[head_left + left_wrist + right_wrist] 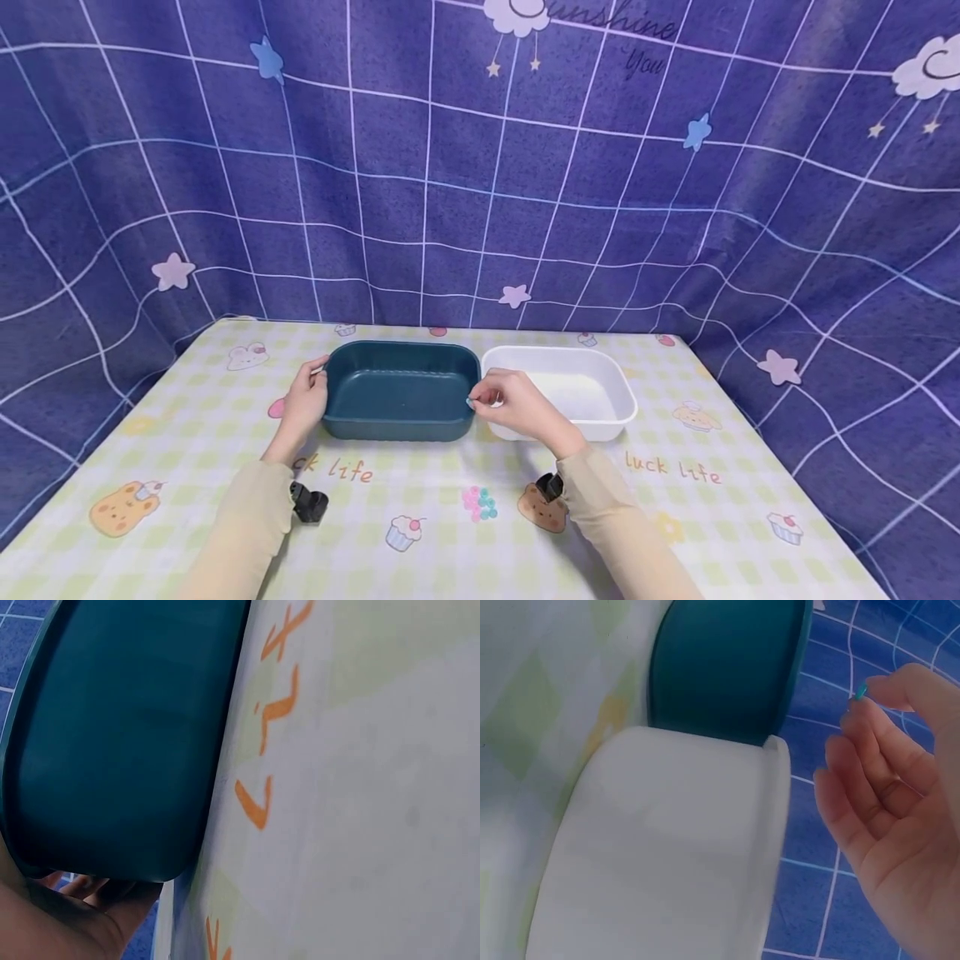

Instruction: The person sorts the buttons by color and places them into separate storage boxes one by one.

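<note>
A dark teal plastic bin (397,429) stands on the table, and my left hand (304,400) holds its left end by the rim. In the left wrist view that hand's fingers (90,889) lie against the bin's end wall, partly hidden by it. My right hand (517,404) pinches a small teal bead (862,691) between thumb and forefinger, above the place where the two bins meet. Its other fingers are loosely bent. Right beside the teal bin is a white bin (618,429), partly covered by my right hand. A small cluster of pink and teal beads (480,503) lies nearer to me.
Under everything spreads a checked tablecloth (435,567) with printed cakes, bears and lettering. Behind the table's back edge hangs a blue curtain (390,208) with a white grid and stars. Black wrist cameras (309,503) sit on both sleeves.
</note>
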`<state>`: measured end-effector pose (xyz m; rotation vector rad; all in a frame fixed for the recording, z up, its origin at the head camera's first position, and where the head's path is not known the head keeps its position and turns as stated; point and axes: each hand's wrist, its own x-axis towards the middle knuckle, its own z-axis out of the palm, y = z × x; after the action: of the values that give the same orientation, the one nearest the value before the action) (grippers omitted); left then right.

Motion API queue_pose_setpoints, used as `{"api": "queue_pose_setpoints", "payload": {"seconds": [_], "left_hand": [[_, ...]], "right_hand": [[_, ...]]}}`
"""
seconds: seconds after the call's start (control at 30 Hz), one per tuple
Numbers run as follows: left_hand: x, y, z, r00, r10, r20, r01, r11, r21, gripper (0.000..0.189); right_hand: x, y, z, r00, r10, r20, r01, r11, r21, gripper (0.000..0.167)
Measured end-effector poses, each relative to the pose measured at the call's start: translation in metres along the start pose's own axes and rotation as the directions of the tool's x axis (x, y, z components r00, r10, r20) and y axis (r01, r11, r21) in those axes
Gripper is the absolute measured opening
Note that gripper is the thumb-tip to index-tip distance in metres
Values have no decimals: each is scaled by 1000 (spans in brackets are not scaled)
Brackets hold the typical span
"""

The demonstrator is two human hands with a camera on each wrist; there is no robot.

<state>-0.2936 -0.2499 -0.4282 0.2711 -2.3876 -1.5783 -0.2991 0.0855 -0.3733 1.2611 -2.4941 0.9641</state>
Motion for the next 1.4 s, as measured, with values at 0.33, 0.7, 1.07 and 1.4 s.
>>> {"api": "queue_pose_setpoints", "payload": {"seconds": [0.33,0.7,1.07,1.4], "left_hand": [[0,1,-2,1000,-4,22,4,1000,-14,45],[0,1,-2,999,1,32,-1,1000,-4,45],[-1,2,-4,999,-7,33,6,1000,23,45],[0,0,-2,999,26,31,-27,999,28,44]], "right_hand": [[16,1,13,1000,30,-1,-30,999,20,5],[38,0,23,999,49,22,-50,998,48,6],[57,-1,38,998,40,43,-40,999,5,7],[71,2,53,996,7,88,-5,1000,-26,9]]}}
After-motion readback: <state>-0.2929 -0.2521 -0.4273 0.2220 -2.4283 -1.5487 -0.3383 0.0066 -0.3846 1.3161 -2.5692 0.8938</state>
